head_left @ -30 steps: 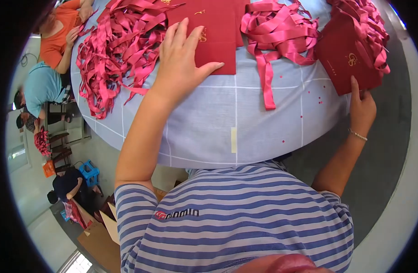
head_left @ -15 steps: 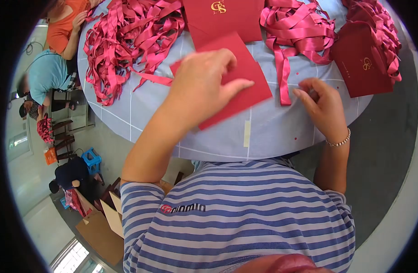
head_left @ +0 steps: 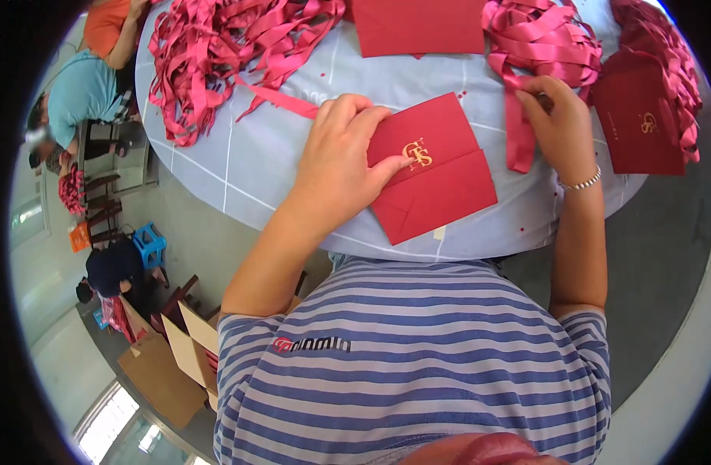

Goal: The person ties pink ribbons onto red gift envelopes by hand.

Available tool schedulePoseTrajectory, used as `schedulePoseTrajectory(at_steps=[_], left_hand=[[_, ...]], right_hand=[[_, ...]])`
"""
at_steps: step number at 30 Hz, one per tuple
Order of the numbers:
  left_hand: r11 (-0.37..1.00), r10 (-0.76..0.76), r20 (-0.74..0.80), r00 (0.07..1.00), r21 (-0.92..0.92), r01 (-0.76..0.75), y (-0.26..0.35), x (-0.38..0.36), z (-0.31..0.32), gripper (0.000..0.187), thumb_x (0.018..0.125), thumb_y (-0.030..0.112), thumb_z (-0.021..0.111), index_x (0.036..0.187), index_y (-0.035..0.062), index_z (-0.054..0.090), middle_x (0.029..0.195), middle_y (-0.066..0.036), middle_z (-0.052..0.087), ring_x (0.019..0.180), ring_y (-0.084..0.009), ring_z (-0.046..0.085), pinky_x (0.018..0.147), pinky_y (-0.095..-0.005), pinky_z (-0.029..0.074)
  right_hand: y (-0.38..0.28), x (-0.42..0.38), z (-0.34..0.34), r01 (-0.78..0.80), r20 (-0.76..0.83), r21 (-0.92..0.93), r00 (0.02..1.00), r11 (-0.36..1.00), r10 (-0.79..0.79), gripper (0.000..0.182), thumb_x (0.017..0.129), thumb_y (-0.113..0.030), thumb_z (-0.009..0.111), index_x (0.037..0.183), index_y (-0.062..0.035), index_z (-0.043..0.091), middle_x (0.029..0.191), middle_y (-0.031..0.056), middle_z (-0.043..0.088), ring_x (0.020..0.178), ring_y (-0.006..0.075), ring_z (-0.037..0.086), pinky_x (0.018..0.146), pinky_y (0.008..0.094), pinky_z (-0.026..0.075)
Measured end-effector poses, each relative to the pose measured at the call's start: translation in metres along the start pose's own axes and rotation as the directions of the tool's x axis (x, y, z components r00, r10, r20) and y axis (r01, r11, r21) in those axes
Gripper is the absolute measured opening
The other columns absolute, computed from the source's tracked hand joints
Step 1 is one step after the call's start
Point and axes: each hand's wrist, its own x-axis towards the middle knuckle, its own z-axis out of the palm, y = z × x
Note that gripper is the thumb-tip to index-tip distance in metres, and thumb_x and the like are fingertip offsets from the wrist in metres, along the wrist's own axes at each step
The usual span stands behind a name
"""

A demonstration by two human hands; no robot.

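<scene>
A flat red paper bag (head_left: 448, 182) with a gold logo and a folded bottom flap lies on the cloth in front of me. My left hand (head_left: 344, 151) grips its upper left side, thumb across the front by the logo; some fingertips are out of sight. To the right, my right hand (head_left: 561, 116) has thumb and fingers closed at a pink-red ribbon (head_left: 520, 139), whose loose end trails down the cloth. That strand comes from a heap of ribbons (head_left: 545, 46) just beyond the hand.
More red bags (head_left: 421, 27) lie at the far side of the round table (head_left: 255, 174). A large ribbon pile (head_left: 189, 70) is at left; another bag (head_left: 638, 124) sits at right beside further ribbons. Other people work at far left, near a blue stool (head_left: 149, 246) and cardboard (head_left: 162, 380).
The bag under my left hand now shows its logo and flap instead of a plain face. My right hand has moved up to the ribbon. The view has shifted slightly.
</scene>
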Motion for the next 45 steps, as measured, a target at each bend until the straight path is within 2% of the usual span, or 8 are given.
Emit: schedulePoseTrajectory(at_steps=[14, 21, 25, 27, 33, 39, 43, 45], left_hand=[[0.98, 0.048, 0.039, 0.998, -0.192, -0.04, 0.031, -0.02, 0.005, 0.038, 0.075, 0.016, 0.084, 0.106, 0.0099, 0.063, 0.101, -0.003, 0.065, 0.096, -0.0242, 0.063, 0.114, -0.0542, 0.026], [0.957, 0.078, 0.052, 0.996, -0.283, -0.06, 0.022, -0.031, -0.006, 0.044, 0.078, 0.01, 0.08, 0.118, 0.006, 0.065, 0.106, -0.009, 0.068, 0.102, -0.0295, 0.063, 0.098, -0.0408, 0.046], [0.922, 0.099, 0.071, 0.993, -0.382, -0.064, 0.017, -0.027, -0.003, 0.043, 0.078, 0.003, 0.077, 0.12, 0.0056, 0.065, 0.109, -0.011, 0.069, 0.104, -0.0313, 0.062, 0.094, -0.0384, 0.049], [0.915, 0.086, 0.077, 0.993, -0.401, -0.048, 0.017, -0.026, 0.001, 0.043, 0.077, 0.003, 0.077, 0.119, 0.0058, 0.065, 0.11, -0.01, 0.07, 0.104, -0.0312, 0.061, 0.094, -0.0384, 0.049], [0.9, 0.043, 0.05, 0.998, -0.436, -0.017, 0.016, -0.03, 0.007, 0.044, 0.076, 0.003, 0.077, 0.119, 0.0052, 0.065, 0.111, -0.01, 0.069, 0.105, -0.0299, 0.062, 0.094, -0.038, 0.049], [0.92, 0.004, 0.043, 0.999, -0.392, 0.014, 0.022, -0.032, 0.01, 0.043, 0.079, 0.006, 0.078, 0.119, 0.0037, 0.065, 0.111, -0.011, 0.069, 0.105, -0.0297, 0.061, 0.093, -0.0378, 0.05], [0.932, 0.027, 0.029, 0.999, -0.363, -0.015, 0.021, -0.032, 0.011, 0.043, 0.079, 0.006, 0.078, 0.12, 0.0046, 0.065, 0.109, -0.012, 0.068, 0.105, -0.0306, 0.061, 0.092, -0.0385, 0.05], [0.931, 0.036, 0.028, 0.999, -0.364, -0.023, 0.02, -0.029, 0.013, 0.044, 0.078, 0.005, 0.078, 0.121, 0.0051, 0.065, 0.108, -0.012, 0.069, 0.105, -0.0309, 0.061, 0.093, -0.0388, 0.05]], right_hand=[[-0.094, -0.035, 0.001, 0.272, -0.035, -0.076, 0.961, 0.959, -0.275, 0.013, 0.087, -0.01, 0.077, 0.09, -0.0032, 0.067, 0.083, 0.011, 0.067, 0.07, 0.0298, 0.064, 0.062, 0.0352, 0.051], [-0.057, -0.037, -0.03, 0.119, -0.299, -0.579, 0.889, 0.806, -0.346, 0.014, 0.091, -0.017, 0.075, 0.094, -0.0048, 0.07, 0.088, 0.0079, 0.072, 0.075, 0.0251, 0.069, 0.066, 0.0323, 0.054], [-0.081, -0.054, -0.016, 0.211, -0.141, 0.035, 0.969, 0.977, -0.204, 0.011, 0.085, 0.002, 0.075, 0.095, 0.0004, 0.071, 0.087, 0.01, 0.069, 0.073, 0.0193, 0.067, 0.065, 0.0275, 0.052], [-0.104, -0.061, -0.008, 0.216, 0.177, 0.153, 0.954, 0.964, -0.242, 0.012, 0.083, 0.002, 0.075, 0.095, -0.0003, 0.071, 0.088, 0.0106, 0.069, 0.074, 0.022, 0.068, 0.065, 0.0286, 0.053], [-0.1, -0.075, 0.024, 0.201, 0.289, 0.265, 0.916, 0.943, -0.276, 0.013, 0.082, 0.0, 0.074, 0.093, -0.0015, 0.069, 0.088, 0.0118, 0.069, 0.078, 0.0289, 0.068, 0.066, 0.033, 0.054], [-0.071, -0.052, -0.01, 0.231, -0.273, -0.31, 0.908, 0.922, -0.319, 0.011, 0.087, 0.001, 0.074, 0.098, -0.003, 0.073, 0.089, 0.0087, 0.072, 0.074, 0.0168, 0.067, 0.069, 0.0285, 0.054], [-0.081, -0.054, -0.018, 0.244, -0.508, 0.061, 0.842, 0.968, -0.18, 0.015, 0.091, 0.01, 0.068, 0.106, 0.0089, 0.068, 0.098, 0.0114, 0.073, 0.084, 0.0157, 0.067, 0.073, 0.0261, 0.056], [-0.101, -0.069, -0.018, 0.143, 0.024, 0.271, 0.988, 0.952, -0.155, 0.016, 0.09, 0.007, 0.069, 0.106, 0.0047, 0.069, 0.098, 0.0117, 0.073, 0.081, 0.0141, 0.068, 0.067, 0.0276, 0.056]])
